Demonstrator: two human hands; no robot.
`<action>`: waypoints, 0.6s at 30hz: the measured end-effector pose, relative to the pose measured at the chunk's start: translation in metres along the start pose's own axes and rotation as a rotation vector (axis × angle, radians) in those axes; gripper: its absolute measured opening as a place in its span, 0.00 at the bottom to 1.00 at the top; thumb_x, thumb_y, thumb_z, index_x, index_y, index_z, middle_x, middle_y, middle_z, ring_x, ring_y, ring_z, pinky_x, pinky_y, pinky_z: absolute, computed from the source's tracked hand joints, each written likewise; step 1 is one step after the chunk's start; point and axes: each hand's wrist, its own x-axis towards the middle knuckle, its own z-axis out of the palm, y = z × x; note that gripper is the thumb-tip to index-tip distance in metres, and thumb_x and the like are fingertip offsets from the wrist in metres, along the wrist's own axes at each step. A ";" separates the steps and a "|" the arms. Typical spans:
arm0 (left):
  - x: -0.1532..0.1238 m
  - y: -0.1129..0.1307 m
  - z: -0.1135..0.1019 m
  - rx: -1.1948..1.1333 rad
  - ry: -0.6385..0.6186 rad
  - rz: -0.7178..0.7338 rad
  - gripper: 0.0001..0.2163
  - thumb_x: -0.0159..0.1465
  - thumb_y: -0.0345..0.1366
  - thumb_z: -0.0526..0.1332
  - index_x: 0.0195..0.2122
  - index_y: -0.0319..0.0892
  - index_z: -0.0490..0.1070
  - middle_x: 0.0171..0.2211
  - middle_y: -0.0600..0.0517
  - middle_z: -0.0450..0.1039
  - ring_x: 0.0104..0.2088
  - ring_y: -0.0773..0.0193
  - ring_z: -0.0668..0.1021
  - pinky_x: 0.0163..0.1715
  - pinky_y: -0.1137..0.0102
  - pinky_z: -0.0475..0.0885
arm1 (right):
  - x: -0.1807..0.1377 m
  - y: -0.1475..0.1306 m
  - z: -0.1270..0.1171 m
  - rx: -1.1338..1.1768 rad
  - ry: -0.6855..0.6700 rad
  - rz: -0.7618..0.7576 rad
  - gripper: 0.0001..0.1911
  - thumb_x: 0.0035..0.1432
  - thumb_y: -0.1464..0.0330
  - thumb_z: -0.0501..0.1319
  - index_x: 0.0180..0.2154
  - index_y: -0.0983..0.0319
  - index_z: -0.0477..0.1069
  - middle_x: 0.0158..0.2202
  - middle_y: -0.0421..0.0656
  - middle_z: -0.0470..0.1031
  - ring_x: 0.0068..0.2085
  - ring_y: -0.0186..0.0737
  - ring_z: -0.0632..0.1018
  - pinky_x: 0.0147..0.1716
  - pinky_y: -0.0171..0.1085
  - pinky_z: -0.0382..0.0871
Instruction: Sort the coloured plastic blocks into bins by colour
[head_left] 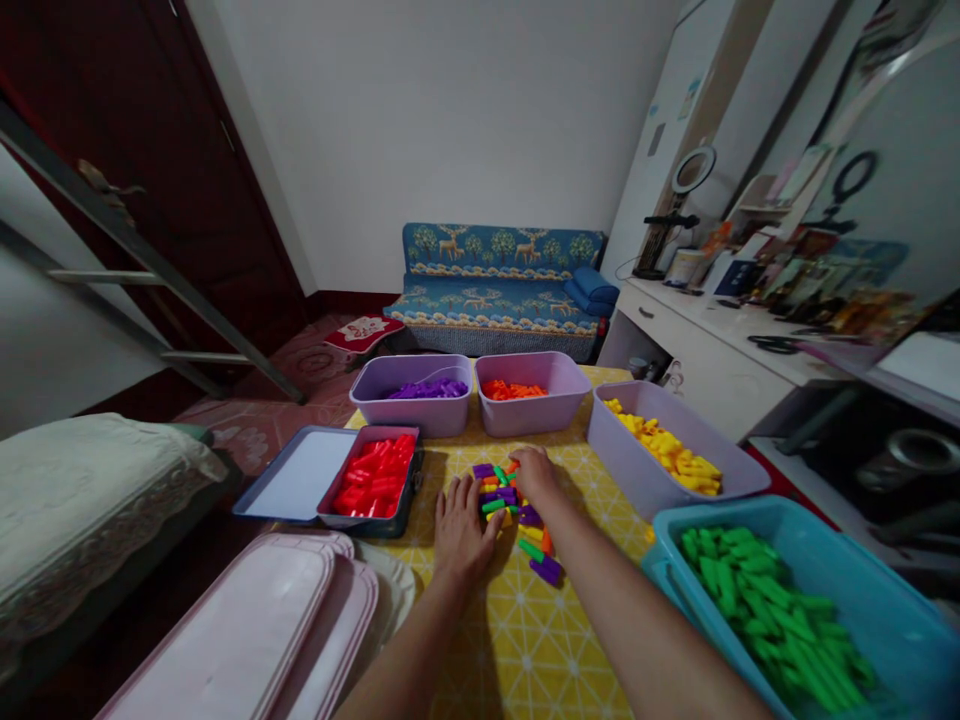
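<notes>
A loose pile of small plastic pieces (506, 497) in purple, green, orange and yellow lies on the yellow patterned tablecloth (525, 640). My left hand (457, 528) rests palm down at the pile's left side, fingers spread, its thumb beside a yellow piece. At the far right of the pile is my right hand (534, 475), its fingers bent together close to an orange piece (513, 467). What is between those fingertips is hidden. Nearer to me, a purple piece (546, 571) and a green piece (531, 550) lie between my forearms.
Lilac bins hold purple (427, 390), orange (514, 390) and yellow pieces (667, 450). Red pieces (375, 475) fill an open-lidded box at left; green pieces (776, 610) lie in a teal bin (675, 580) at right. Pink lids (240, 630) are stacked front left. A sofa (495, 290) stands beyond.
</notes>
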 end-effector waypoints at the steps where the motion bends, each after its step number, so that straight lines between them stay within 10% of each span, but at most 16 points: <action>1: 0.000 0.000 0.000 0.001 0.004 0.001 0.28 0.66 0.50 0.53 0.64 0.43 0.60 0.66 0.44 0.60 0.67 0.49 0.59 0.66 0.50 0.50 | 0.001 0.000 -0.002 -0.015 -0.021 0.009 0.19 0.56 0.78 0.56 0.42 0.54 0.80 0.43 0.44 0.81 0.48 0.41 0.76 0.47 0.36 0.64; 18: -0.001 0.000 0.001 0.012 0.023 0.013 0.28 0.67 0.50 0.53 0.64 0.41 0.61 0.66 0.43 0.60 0.67 0.48 0.59 0.66 0.50 0.50 | -0.017 0.003 -0.018 0.412 0.064 -0.023 0.13 0.52 0.77 0.58 0.37 0.60 0.77 0.43 0.45 0.79 0.44 0.39 0.76 0.47 0.37 0.65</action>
